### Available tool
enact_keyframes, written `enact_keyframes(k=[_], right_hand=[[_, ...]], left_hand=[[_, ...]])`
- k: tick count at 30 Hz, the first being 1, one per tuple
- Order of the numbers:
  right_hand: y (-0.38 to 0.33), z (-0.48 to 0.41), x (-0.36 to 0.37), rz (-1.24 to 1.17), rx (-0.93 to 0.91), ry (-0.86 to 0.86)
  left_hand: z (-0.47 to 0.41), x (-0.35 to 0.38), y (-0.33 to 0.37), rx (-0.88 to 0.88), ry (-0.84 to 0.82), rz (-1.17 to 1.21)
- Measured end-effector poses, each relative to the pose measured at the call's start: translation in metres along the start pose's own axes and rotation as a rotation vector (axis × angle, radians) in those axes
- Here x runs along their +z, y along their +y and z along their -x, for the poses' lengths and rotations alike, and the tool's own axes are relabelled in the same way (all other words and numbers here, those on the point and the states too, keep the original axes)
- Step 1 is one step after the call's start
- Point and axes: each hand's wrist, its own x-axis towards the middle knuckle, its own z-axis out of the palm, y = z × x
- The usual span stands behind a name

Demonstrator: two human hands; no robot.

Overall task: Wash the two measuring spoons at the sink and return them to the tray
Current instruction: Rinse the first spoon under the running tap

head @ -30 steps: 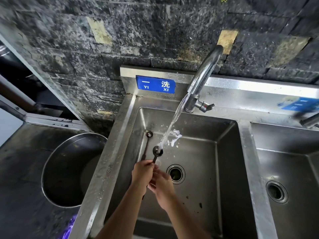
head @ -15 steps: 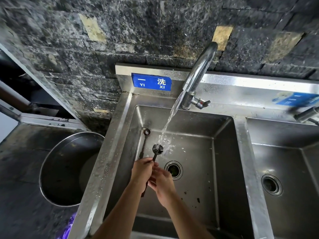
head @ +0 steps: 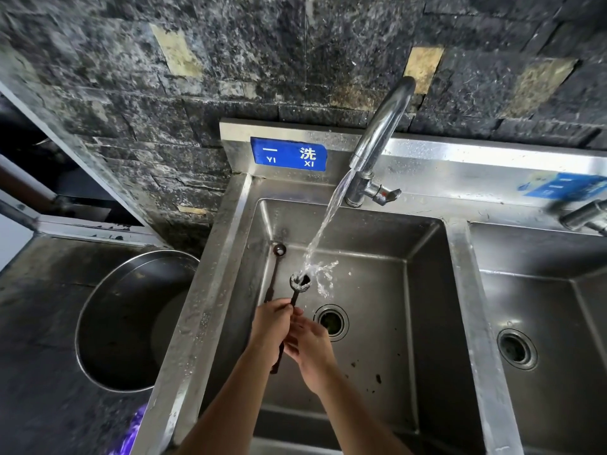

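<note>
My left hand (head: 271,326) grips the dark handle of a measuring spoon (head: 299,282), whose round bowl sits under the water stream from the tap (head: 381,139); water splashes off it. My right hand (head: 308,343) is cupped against the same handle just below the left hand's fingers. The second measuring spoon (head: 277,257) lies along the left side of the sink basin (head: 368,323), bowl end toward the back wall. No tray is in view.
A drain (head: 331,321) sits just right of my hands. A second basin (head: 542,323) with its own drain lies to the right. A large round metal pot (head: 131,320) stands left of the sink on a dark counter. A stone wall rises behind.
The spoon bowl stays under the stream; the splash now sprays to the right. My hands have barely shifted, and the camera view has tilted slightly.
</note>
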Motion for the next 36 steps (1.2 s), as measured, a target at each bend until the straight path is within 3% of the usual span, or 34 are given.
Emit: enact_keyframes(k=[21, 28, 36], right_hand=[[-0.005, 0.004, -0.002, 0.045, -0.043, 0.021], [-0.006, -0.001, -0.002, 0.051, 0.007, 0.043], [-0.003, -0.001, -0.001, 0.08, -0.06, -0.006]], left_hand=[[-0.001, 0.001, 0.009, -0.083, -0.107, 0.127], [0.0, 0.002, 0.006, -0.094, -0.059, 0.216], [-0.004, 0.001, 0.005, -0.114, -0.028, 0.235]])
